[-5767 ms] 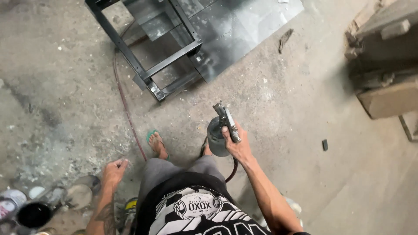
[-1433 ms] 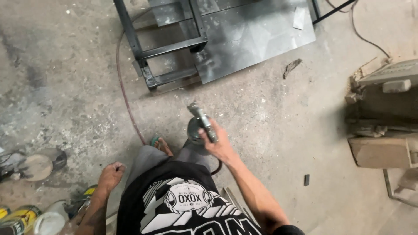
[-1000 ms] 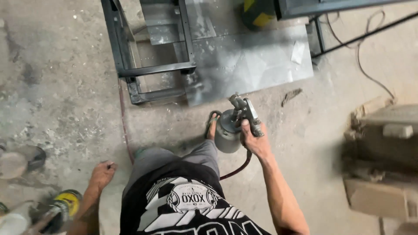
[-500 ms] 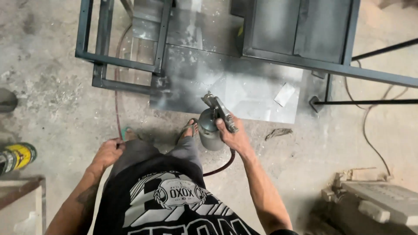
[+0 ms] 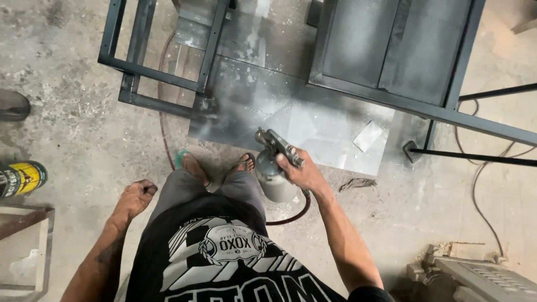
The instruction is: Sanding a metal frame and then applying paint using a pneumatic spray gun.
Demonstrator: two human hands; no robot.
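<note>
Right hand (image 5: pixel 302 174): fingers clenched around the handle of a grey metal spray gun with a cylindrical cup hanging under it (image 5: pixel 274 168). The gun sits in front of the person's knees, above the concrete floor (image 5: pixel 84 128), its nozzle pointing up and left toward the near edge of a flat grey metal sheet (image 5: pixel 313 123) lying on the floor. A dark red hose (image 5: pixel 291 215) loops from under the gun and curves back beneath the forearm.

Left hand (image 5: pixel 137 196): hangs free at the person's side, fingers curled into a loose fist, grasping nothing, well apart from the gun.

Feet: two feet in sandals (image 5: pixel 215 168), one with a green sole edge, stand just at the near edge of the sheet, beside the cup.

Surroundings:
- Dark open steel frame of square tube (image 5: pixel 162 72), upper left, resting partly on the sheet.
- Dark grey panelled metal cabinet on thin black legs (image 5: pixel 403 56), upper right, standing over the far side of the sheet.
- Small pale scrap of paper (image 5: pixel 367 136) on the sheet, right of the gun.
- Crumpled dark rag (image 5: pixel 358 183) on the floor, just right of the right hand.
- Yellow and black can lying on its side (image 5: pixel 21 178), far left edge.
- Rusty angle-iron frame (image 5: pixel 28 223), lower left corner.
- Dusty grey machine housing (image 5: pixel 481 274), lower right corner.
- Thin dark cable (image 5: pixel 481 184) trailing over the floor at right.
</note>
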